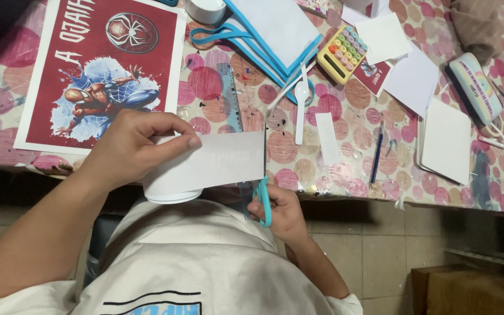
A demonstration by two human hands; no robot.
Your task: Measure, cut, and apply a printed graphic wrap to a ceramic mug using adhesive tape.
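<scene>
Over the table edge, the left hand (132, 146) pinches a curled white paper sheet (211, 166) by its top edge, thumb and fingers closed on it. Thin and floppy, it seems best held near the cut. At its right edge, the right hand (278, 213) grips teal scissors (262, 201). Farther right lies a pastel pencil case (476, 87), zipped shut, contents hidden.

Dotted table (322, 169) bears poster (97, 70), calculator (341, 53), pen (377, 153).

Beyond the hands on the dotted worktop (217, 81) lie a superhero poster (100, 70), a clear ruler (230, 96), a yellow calculator (342, 53), a blue pen (377, 153) and a pencil case (476, 87).
</scene>
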